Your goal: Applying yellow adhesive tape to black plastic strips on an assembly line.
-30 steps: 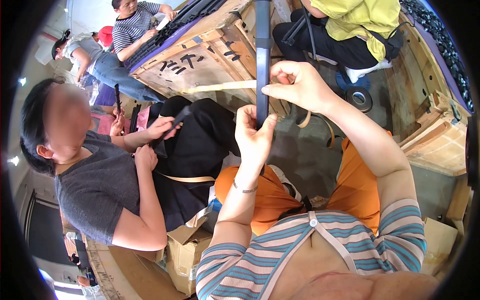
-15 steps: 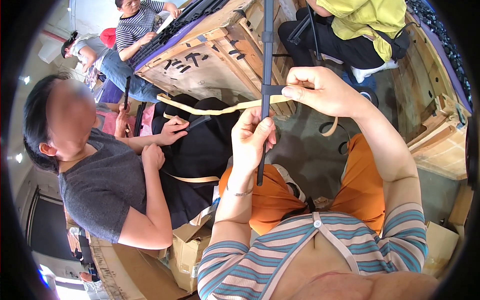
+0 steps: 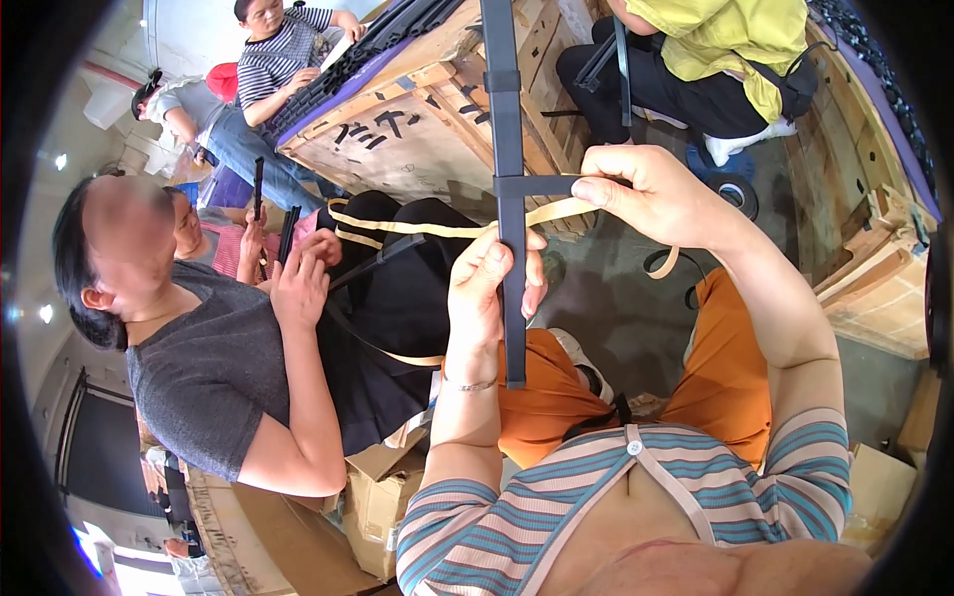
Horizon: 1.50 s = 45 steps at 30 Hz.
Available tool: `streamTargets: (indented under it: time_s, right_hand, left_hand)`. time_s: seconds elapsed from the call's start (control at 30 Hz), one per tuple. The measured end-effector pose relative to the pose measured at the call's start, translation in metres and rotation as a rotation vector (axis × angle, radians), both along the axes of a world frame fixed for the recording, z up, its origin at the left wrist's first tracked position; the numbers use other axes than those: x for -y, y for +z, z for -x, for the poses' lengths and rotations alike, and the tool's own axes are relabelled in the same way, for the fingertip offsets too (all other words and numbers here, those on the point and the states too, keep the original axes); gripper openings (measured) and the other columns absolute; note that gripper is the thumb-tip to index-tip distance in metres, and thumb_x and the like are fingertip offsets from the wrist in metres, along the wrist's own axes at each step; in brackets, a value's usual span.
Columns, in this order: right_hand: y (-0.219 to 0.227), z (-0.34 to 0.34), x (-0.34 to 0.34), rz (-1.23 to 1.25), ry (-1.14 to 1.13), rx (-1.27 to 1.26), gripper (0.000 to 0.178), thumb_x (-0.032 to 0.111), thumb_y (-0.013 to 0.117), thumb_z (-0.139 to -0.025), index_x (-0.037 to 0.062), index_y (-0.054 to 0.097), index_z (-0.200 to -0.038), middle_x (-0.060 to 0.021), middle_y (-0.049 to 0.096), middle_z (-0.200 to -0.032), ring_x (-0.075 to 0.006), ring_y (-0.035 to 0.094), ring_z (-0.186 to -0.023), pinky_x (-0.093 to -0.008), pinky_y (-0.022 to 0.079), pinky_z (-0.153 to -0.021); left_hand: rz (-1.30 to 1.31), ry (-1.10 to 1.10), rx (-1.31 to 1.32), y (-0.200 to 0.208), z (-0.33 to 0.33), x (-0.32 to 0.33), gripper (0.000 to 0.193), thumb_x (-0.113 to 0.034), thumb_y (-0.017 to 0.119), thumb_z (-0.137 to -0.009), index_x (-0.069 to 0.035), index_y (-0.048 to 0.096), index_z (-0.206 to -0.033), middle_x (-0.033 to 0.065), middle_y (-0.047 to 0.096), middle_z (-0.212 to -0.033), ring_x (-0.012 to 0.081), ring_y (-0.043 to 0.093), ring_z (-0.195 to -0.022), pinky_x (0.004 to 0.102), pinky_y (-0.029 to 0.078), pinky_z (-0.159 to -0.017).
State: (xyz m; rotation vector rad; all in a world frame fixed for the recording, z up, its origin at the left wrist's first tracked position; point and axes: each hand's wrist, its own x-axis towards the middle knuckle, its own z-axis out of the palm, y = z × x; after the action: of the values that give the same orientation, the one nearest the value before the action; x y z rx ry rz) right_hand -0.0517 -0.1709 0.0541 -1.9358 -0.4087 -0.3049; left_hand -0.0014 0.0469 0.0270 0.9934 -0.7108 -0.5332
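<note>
Hands at work on a long black strip (image 3: 509, 139), held upright in front of a seated person in a striped top and orange trousers. The left hand (image 3: 489, 288) is closed around the strip's lower part, fingers wrapped over its front and the thumb alongside, with a thin bracelet at the wrist. The right hand (image 3: 651, 194) pinches a pale tan band (image 3: 437, 228) against the strip, thumb and forefinger pressed together at the point where a short black crosspiece meets the strip. The strip is flat, narrow and dark, with darker bands wrapped round it at intervals; its top runs out of the picture and its lower end hangs just above the orange trousers. The tan band trails left toward a co-worker in a grey shirt (image 3: 214, 368), whose hand (image 3: 301, 288) holds a similar black strip, and loops loosely below the right wrist. Wooden crates (image 3: 397, 129) stand behind, their edges near two more seated people. Cardboard boxes (image 3: 373, 497) sit by the person's left elbow.
</note>
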Motion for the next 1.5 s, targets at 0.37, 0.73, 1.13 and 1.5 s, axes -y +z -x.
streamTargets:
  time_s: [0.37, 0.73, 1.13, 1.5]
  right_hand:
    - [-0.004, 0.001, 0.005, -0.026, -0.036, -0.005, 0.028, 0.019, 0.054, -0.090, 0.0026, 0.044, -0.068, 0.0029, 0.035, -0.060, -0.0052, 0.031, -0.057, -0.0234, 0.029, -0.050]
    - [0.001, 0.014, 0.003, -0.036, -0.005, -0.028, 0.028, 0.015, 0.056, -0.088, 0.0015, 0.043, -0.067, 0.0015, 0.036, -0.060, -0.0075, 0.031, -0.060, -0.0240, 0.031, -0.056]
    - [-0.001, 0.010, 0.004, -0.014, -0.018, 0.050, 0.028, 0.014, 0.058, -0.087, -0.0004, 0.047, -0.066, -0.0016, 0.036, -0.056, -0.0110, 0.031, -0.058, -0.0256, 0.032, -0.058]
    - [-0.005, 0.001, 0.000, -0.029, 0.026, -0.043, 0.027, 0.016, 0.057, -0.088, -0.0003, 0.048, -0.068, 0.0007, 0.044, -0.059, -0.0064, 0.038, -0.060, -0.0232, 0.034, -0.054]
  left_hand:
    - [-0.087, -0.033, -0.178, -0.002, -0.002, 0.011, 0.038, -0.029, 0.052, -0.089, 0.007, 0.048, -0.101, 0.0104, 0.050, -0.072, 0.0149, 0.046, -0.061, 0.0225, 0.038, -0.041]
    - [0.096, -0.115, -0.016, -0.004, -0.002, 0.017, 0.031, -0.030, 0.051, -0.091, 0.000, 0.047, -0.098, 0.0076, 0.047, -0.052, 0.0100, 0.037, -0.034, 0.0197, 0.030, -0.031]
    - [0.219, -0.403, -0.290, -0.006, -0.006, 0.015, 0.042, -0.038, 0.040, -0.094, 0.003, 0.043, -0.099, 0.0055, 0.040, -0.051, 0.0103, 0.033, -0.035, 0.0211, 0.027, -0.028]
    - [0.401, -0.687, -0.468, -0.010, -0.002, 0.023, 0.043, -0.039, 0.036, -0.095, 0.003, 0.043, -0.094, 0.0047, 0.040, -0.048, 0.0106, 0.035, -0.032, 0.0208, 0.026, -0.026]
